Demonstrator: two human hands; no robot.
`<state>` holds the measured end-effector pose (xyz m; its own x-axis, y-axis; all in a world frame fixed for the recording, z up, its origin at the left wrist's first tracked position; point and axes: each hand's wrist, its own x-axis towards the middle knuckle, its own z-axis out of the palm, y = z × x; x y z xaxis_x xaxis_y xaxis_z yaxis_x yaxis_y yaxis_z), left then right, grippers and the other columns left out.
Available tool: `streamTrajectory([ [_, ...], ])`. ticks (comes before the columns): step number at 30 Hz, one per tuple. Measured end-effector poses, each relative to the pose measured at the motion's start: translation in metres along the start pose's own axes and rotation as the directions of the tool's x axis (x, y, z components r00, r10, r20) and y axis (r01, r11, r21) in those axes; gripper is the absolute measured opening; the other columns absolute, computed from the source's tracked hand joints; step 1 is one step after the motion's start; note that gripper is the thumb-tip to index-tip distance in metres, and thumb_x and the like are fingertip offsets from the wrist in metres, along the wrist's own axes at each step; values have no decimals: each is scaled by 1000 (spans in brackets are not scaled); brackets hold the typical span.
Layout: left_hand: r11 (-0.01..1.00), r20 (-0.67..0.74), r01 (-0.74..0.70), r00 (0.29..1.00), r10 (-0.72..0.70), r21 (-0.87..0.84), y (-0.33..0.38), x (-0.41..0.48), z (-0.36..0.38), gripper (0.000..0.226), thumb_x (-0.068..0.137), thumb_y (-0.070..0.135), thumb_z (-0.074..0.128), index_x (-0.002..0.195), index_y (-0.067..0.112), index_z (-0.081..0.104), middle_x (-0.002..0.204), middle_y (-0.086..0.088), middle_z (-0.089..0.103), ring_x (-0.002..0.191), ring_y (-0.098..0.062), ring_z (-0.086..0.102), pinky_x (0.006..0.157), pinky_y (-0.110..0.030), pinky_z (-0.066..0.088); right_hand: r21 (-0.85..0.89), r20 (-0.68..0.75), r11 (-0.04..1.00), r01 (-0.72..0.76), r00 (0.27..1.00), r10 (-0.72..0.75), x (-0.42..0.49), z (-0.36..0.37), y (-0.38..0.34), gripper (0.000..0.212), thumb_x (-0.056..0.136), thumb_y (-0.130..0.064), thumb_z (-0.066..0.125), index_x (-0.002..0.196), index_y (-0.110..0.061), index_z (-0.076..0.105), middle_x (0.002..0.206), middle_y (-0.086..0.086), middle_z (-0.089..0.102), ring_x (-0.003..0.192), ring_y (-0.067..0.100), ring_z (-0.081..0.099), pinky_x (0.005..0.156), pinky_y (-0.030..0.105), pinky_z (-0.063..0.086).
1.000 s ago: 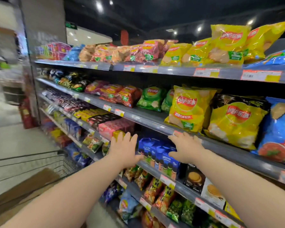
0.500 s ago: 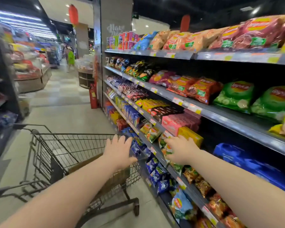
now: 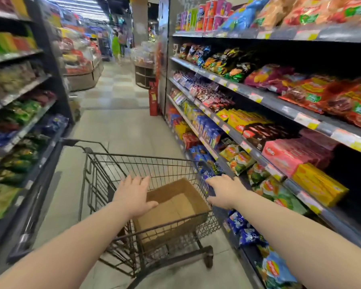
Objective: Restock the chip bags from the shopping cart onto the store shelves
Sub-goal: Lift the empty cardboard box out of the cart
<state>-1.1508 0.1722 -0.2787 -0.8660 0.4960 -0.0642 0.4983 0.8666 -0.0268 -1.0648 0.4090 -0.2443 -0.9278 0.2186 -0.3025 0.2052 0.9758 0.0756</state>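
Our left hand (image 3: pixel 133 195) and right hand (image 3: pixel 225 191), fingers spread, empty, hover over the cart (image 3: pixel 104 176); its box (image 3: pixel 171 207) shows no bags, light, crushable—take by edges.

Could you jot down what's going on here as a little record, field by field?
Place: store aisle, snack shelves on the person's right
Cart: wire shopping cart ahead
In cart: open cardboard box; no chip bags visible in it
Left hand: open, over the box
Right hand: open, at the cart's right rim
Holding: nothing
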Motion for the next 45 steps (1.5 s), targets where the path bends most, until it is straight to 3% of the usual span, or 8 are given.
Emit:
streamTrajectory([
  [8,992,104,118,988,-114,-36,-17,87,56,87,83,66,47,152,22,16,156,-6,25,145,-28,20,118,-48,19,7,52,998,65,997,-65,138,19,18,67,92,-41,50,150,-25,20,154,4,31,143,28,24,114,57,17],
  [16,960,288,281,920,-265,-14,-19,200,119,88,83,65,50,152,24,14,154,-5,30,143,-27,24,115,-48,21,58,156,988,143,976,-151,293,58,52,57,86,-37,53,139,-24,37,140,6,47,131,29,39,106,50,31],
  [23,916,457,401,819,-347,-22,-26,236,190,86,83,64,51,151,24,16,156,-4,27,144,-28,23,116,-48,23,72,325,988,140,933,-156,377,106,66,51,88,-32,54,135,-22,40,135,7,48,127,27,44,101,43,37],
  [27,876,587,482,714,-381,-17,-35,246,231,87,85,61,51,152,23,10,160,-6,15,146,-29,18,116,-48,21,81,427,991,107,894,-132,407,145,71,56,87,-33,55,139,-21,37,137,5,46,125,26,46,98,41,41],
  [32,812,668,576,639,-381,-89,-44,254,280,86,81,57,58,148,24,16,147,-7,35,134,-29,37,107,-47,36,60,480,997,48,874,-71,427,196,78,63,87,-35,56,144,-20,31,147,7,38,131,28,41,107,40,38],
  [35,700,708,696,574,-412,-157,-46,259,311,92,76,52,67,147,24,16,140,-9,43,126,-31,46,103,-48,42,122,492,990,-73,871,4,439,227,81,80,83,-28,60,150,-21,17,156,8,22,134,32,39,107,43,37],
  [41,328,750,898,428,-504,-293,-49,259,359,84,76,30,76,140,20,24,130,-13,54,114,-34,57,94,-50,49,343,520,853,-393,836,176,454,277,86,94,86,-20,63,151,-27,-5,115,12,61,90,29,61,78,34,48],
  [45,162,785,945,326,-527,-283,-48,258,387,72,83,22,70,140,13,27,133,-18,53,116,-38,56,97,-50,48,371,487,803,-466,834,259,459,297,87,79,88,-16,59,150,-21,11,124,19,59,109,36,58,88,40,48],
])
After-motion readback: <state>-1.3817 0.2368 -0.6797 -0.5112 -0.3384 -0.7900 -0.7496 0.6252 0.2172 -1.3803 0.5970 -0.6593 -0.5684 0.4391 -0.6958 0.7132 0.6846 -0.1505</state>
